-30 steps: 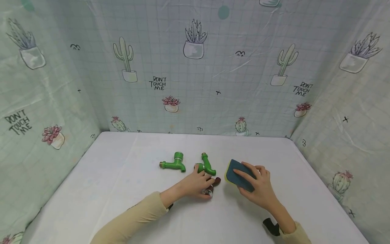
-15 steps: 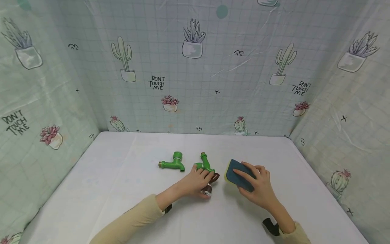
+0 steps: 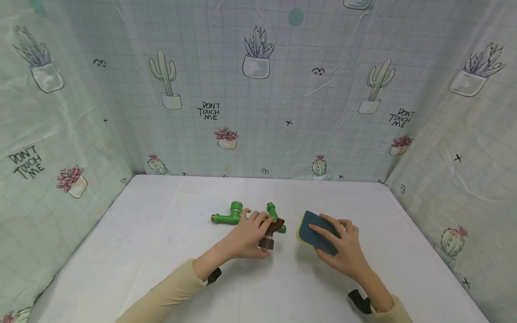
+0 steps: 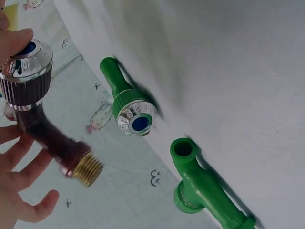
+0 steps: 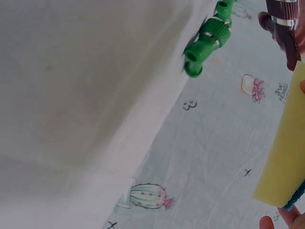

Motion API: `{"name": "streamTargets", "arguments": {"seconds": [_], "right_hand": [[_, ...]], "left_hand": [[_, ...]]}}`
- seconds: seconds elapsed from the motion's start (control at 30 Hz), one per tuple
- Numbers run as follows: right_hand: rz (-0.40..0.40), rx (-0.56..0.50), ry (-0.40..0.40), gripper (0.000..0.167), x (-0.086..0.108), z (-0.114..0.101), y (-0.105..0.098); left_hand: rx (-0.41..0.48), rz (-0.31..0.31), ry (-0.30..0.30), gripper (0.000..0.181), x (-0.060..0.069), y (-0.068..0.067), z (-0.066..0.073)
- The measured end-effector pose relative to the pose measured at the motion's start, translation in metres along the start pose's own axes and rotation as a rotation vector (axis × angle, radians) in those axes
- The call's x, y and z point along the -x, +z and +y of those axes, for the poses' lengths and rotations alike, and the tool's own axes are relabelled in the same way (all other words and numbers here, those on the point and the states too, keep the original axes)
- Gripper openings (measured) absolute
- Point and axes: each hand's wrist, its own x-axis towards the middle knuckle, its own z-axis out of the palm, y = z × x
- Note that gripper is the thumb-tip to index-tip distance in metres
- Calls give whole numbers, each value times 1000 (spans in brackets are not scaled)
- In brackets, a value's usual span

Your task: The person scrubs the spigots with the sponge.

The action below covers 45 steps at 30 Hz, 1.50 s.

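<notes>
In the head view my left hand [image 3: 246, 238] grips a dark brown tap [image 3: 266, 243], lifted off the table. The left wrist view shows this tap's chrome cap with a blue centre under my thumb [image 4: 16, 42], and its brass thread [image 4: 88, 169] pointing away. My right hand [image 3: 346, 252] holds a sponge [image 3: 310, 234] by its edges, dark blue scouring side up, raised above the table. Its yellow foam [image 5: 283, 143] shows in the right wrist view. One green tap [image 3: 226, 219] lies beyond my left hand, and a second green tap [image 3: 271, 209] is partly hidden behind the brown one.
A white table [image 3: 169, 215] carries everything. Printed cloth [image 3: 291, 89] with cactus drawings walls it in at the back and both sides. Dark wrist straps [image 3: 358, 301] show below the sleeves.
My left hand has lifted the brown tap off the table and drawn it slightly left, changing its tilt. My right hand and the sponge have stayed nearly still.
</notes>
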Motion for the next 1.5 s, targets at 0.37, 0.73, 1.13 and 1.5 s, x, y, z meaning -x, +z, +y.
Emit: {"name": "streamTargets", "arguments": {"seconds": [0.37, 0.73, 1.13, 1.5], "right_hand": [[-6, -36, -52, 48, -12, -18, 1], [-12, -57, -76, 46, -17, -22, 4], [37, -131, -147, 43, -31, -35, 12], [78, -206, -186, 44, -39, -46, 17]], "left_hand": [[47, 123, -71, 95, 5, -13, -5], [41, 53, -153, 89, 8, -27, -9], [309, 90, -64, 99, 10, -32, -9], [464, 236, -20, 95, 13, -35, -3]]}}
